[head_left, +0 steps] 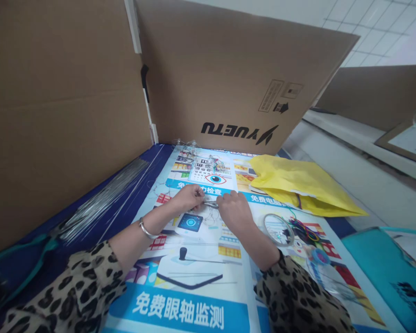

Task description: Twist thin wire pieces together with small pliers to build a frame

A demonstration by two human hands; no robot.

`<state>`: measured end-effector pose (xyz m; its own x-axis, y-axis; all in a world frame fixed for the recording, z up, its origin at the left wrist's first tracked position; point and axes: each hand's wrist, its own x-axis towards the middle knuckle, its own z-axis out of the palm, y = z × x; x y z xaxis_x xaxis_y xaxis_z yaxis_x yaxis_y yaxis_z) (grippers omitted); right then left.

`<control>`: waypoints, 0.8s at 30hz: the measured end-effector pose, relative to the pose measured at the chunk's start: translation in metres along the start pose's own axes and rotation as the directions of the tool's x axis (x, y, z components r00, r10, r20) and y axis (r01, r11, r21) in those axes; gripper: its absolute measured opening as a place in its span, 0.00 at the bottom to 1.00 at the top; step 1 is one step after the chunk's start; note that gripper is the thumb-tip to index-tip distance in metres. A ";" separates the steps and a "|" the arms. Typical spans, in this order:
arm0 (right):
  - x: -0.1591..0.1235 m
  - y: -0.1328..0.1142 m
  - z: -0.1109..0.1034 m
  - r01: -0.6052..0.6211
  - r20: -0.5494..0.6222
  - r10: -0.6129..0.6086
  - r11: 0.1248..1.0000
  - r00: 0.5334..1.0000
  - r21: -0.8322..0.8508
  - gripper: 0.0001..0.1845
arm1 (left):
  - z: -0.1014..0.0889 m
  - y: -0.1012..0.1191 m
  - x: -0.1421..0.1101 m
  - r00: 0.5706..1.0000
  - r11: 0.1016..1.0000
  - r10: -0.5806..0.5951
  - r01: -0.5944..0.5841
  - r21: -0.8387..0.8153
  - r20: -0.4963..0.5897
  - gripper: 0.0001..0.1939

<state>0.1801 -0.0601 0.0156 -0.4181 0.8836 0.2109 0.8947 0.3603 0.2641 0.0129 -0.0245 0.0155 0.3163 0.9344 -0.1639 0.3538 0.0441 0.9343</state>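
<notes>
My left hand (pixel 189 198) and my right hand (pixel 234 210) meet over a printed poster (pixel 194 277) that covers the table. Both hands are pinched on a small thin piece of metal wire (pixel 211 203) held between them. A silver bangle sits on my left wrist. Both sleeves are leopard print. Small bent wire pieces (pixel 197 159) lie on the poster beyond the hands.
A bundle of straight metal wires (pixel 104 201) lies at the left. Cardboard walls (pixel 72 101) stand at the left and back. A yellow bag (pixel 298 182) lies at the right, a clear round lid (pixel 278 229) and coloured bands (pixel 307 231) near my right forearm. A teal bag (pixel 384 263) sits far right.
</notes>
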 end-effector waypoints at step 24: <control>0.001 -0.002 -0.004 -0.172 0.132 0.167 0.985 0.977 0.028 0.09 | -0.003 -0.006 0.000 0.995 0.975 0.042 -0.021 -0.223 0.092 0.06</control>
<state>0.1775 -0.0609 0.0191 -0.2383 0.9630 0.1261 0.9574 0.2111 0.1970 0.0080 -0.0233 0.0111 0.4109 0.8988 -0.1526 0.1417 0.1024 0.9846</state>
